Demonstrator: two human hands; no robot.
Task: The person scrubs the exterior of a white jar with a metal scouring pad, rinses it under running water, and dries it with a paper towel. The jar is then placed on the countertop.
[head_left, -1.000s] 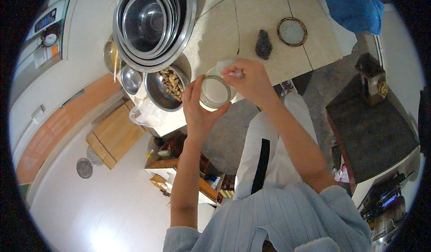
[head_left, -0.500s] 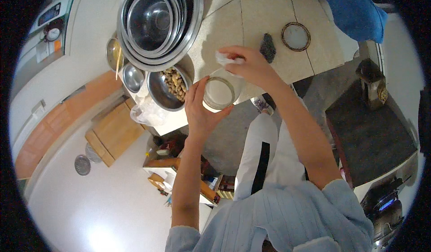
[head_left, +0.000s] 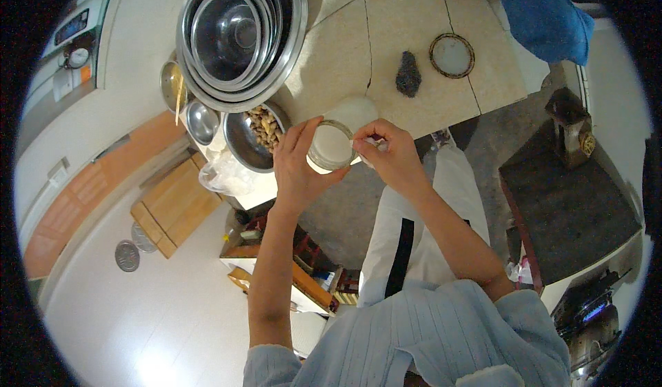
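My left hand grips a small round glass jar by its side, holding it just off the front edge of the beige stone counter. My right hand is at the jar's right rim with a small white thing pinched in its fingers; I cannot tell what it is. A steel bowl of brown nuts stands right beside my left hand.
A stack of large nested steel bowls fills the counter's left part, with smaller bowls and a plastic bag below. A dark scrubber, a round lid and a blue cloth lie to the right. A low wooden shelf stands underneath.
My right hand has come down from above the jar to its right rim. The jar has stayed in my left hand, shifting slightly.
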